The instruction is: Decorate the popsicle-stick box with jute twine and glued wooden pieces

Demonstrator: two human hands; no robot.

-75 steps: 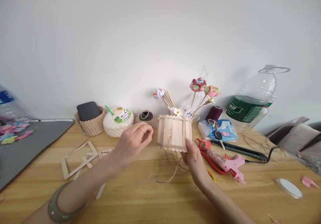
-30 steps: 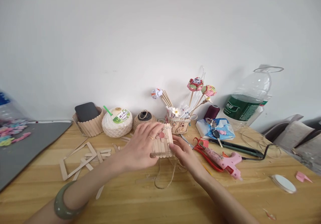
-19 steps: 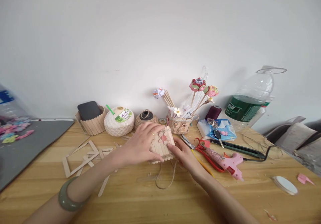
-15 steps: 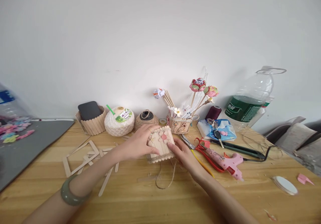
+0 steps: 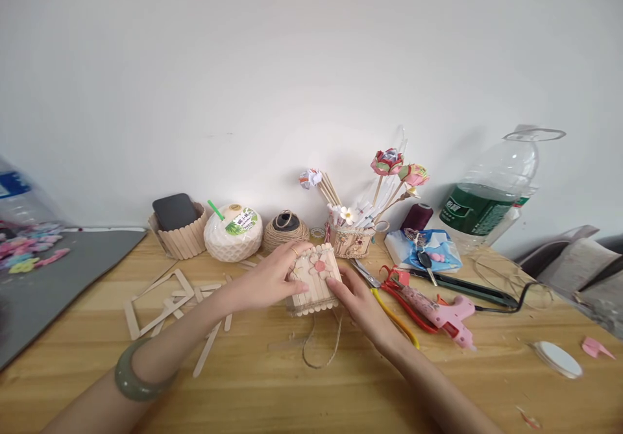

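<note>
- The small box of pale flat wooden craft sticks (image 5: 314,279), with a pink-centred stick flower on its upper face, lies tilted on the light wooden tabletop (image 5: 272,388), in front of the round ball of brown jute twine (image 5: 285,229).
- The left hand (image 5: 272,277) grips the box's left side, fingers curled over the top edge; a ring shows on one finger.
- The right hand (image 5: 357,298) presses the box's lower right corner with its fingertips, so both hands are closed on the box from opposite sides.
- A loose loop of thin brown twine (image 5: 318,349) trails from under the box toward the near table edge.
- Right of the box lie red-handled scissors (image 5: 396,285) and a pink hot-glue gun (image 5: 438,311); left of it, scattered loose sticks (image 5: 168,298).
- Risk, as I judge it: squeezing hard could pop a glued stick or the flower loose.
- The trailing twine could snag under a wrist and tug the box askew.
</note>
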